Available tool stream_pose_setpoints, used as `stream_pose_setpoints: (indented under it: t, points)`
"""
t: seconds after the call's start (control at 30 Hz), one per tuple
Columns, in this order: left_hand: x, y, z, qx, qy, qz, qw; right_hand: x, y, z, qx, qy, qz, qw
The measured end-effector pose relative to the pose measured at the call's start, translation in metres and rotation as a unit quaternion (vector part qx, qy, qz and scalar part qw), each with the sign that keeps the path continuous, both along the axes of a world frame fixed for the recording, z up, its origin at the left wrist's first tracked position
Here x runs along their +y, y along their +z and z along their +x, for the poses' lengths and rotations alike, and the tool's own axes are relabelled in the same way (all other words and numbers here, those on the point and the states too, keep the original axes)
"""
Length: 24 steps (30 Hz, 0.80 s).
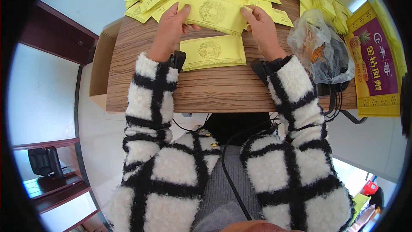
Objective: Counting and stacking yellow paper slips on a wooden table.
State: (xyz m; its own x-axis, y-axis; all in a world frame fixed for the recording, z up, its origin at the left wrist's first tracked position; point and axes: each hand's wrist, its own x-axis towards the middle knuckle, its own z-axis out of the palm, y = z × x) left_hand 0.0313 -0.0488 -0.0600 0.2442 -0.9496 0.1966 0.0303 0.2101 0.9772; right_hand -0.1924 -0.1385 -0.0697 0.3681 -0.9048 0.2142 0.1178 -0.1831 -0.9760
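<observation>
Between my two hands a yellow printed paper envelope (213,10) with a round ornamental design is stretched out above the table. My left hand (171,28) pinches its left end, thumb on top. At its right end my right hand (262,29) grips the edge the same way. Just below, a second yellow envelope (213,53) with the same design lies flat on the wood-grain table (206,88), between my wrists. Behind the held one spreads a large heap of similar yellow envelopes (146,2).
To the right sit a clear plastic bag (315,38) with something orange inside, and a yellow and purple carton (373,56) at the table's edge. Black cables (334,101) hang there. A cardboard box (103,60) stands beyond the left edge.
</observation>
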Motion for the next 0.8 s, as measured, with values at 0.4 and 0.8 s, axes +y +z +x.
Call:
stream_pose_setpoints:
  t: [0.4, 0.8]
  points:
    - [-0.009, -0.011, 0.019, -0.048, -0.043, -0.024, 0.998, -0.012, -0.015, -0.004, 0.040, 0.034, -0.001, 0.999]
    - [-0.009, -0.006, 0.016, 0.034, 0.000, -0.077, 0.996, 0.008, -0.005, 0.000, 0.059, 0.267, 0.026, 0.962]
